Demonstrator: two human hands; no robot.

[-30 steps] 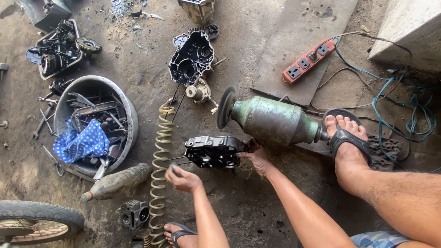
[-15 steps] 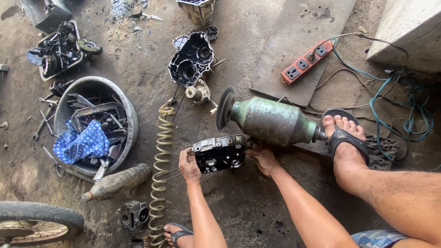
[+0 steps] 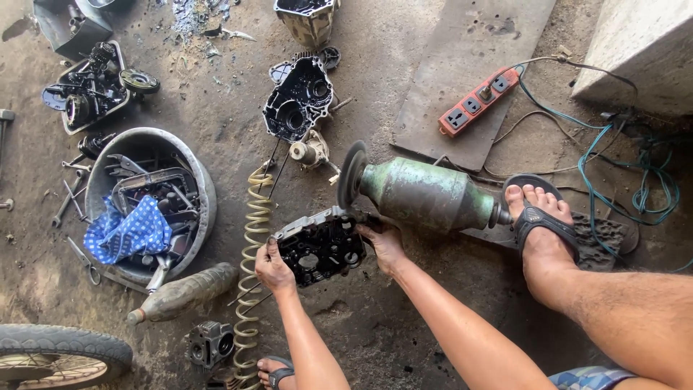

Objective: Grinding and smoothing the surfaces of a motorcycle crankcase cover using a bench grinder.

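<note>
I hold a black, greasy engine casing [image 3: 321, 245] tilted up on edge between both hands. My left hand [image 3: 273, 266] grips its lower left rim. My right hand [image 3: 382, 245] grips its right side, close to the round wheel [image 3: 352, 173] of a green bench grinder motor [image 3: 426, 195] that lies on the floor. The casing's upper edge sits just below that wheel. My right foot in a sandal [image 3: 538, 217] rests against the grinder's far end.
A metal basin [image 3: 198, 180] with parts and a blue cloth [image 3: 126, 232] lies left. A yellow coiled hose [image 3: 254, 260], a bottle [image 3: 184, 292], another casing [image 3: 296, 97], an orange power strip [image 3: 480, 101], cables [image 3: 621, 166] and a tyre [image 3: 58, 347] surround me.
The casing lay flat on the floor a second ago; both hands lifted and tilted it up toward the grinder wheel. My left hand moved from the floor onto its rim.
</note>
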